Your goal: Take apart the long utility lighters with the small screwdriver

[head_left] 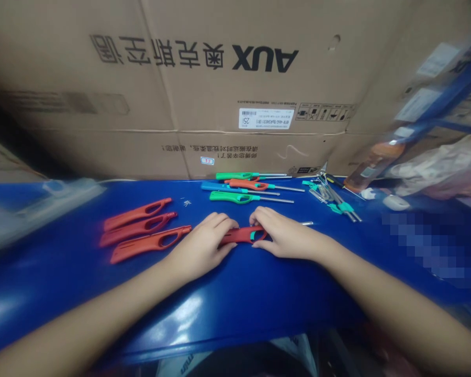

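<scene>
Between my two hands is a red long-nosed lighter with a teal trigger, lying level just over the blue tabletop. My left hand is closed around its handle end. Thumb and fingers of my right hand grip it around the trigger loop, and the metal tip shows beyond that hand. To the left lie red handle shells, without metal rods. Behind my hands are several lighters with rods, among them a green lighter, an orange lighter and a blue lighter.
A large cardboard box stands along the back edge of the blue table. At the right lie metal rods with teal parts, beside a bottle. Tiny pins lie near the shells. A clear plastic bag is at the left.
</scene>
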